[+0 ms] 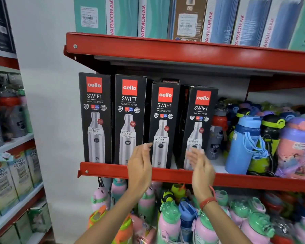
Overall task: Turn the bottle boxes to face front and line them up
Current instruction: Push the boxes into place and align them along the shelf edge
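Note:
Several black Cello Swift bottle boxes stand upright in a row on the red middle shelf [113, 169], fronts facing me. The two left boxes [95, 110] [129, 111] are taller. The third box [164, 117] and the fourth box [200, 118] sit further right; the fourth is angled slightly left. My left hand [139, 166] is raised in front of the gap between the second and third boxes, fingers apart, holding nothing. My right hand [200, 164], a red band on its wrist, hovers in front of the fourth box's lower part, open and empty.
Loose bottles crowd the shelf right of the boxes, with a blue bottle [243, 143] near the fourth box. Teal and blue cartons [148, 16] fill the shelf above. Pink and green kids' bottles [169, 217] hang below. Another shelving unit [12, 173] stands at left.

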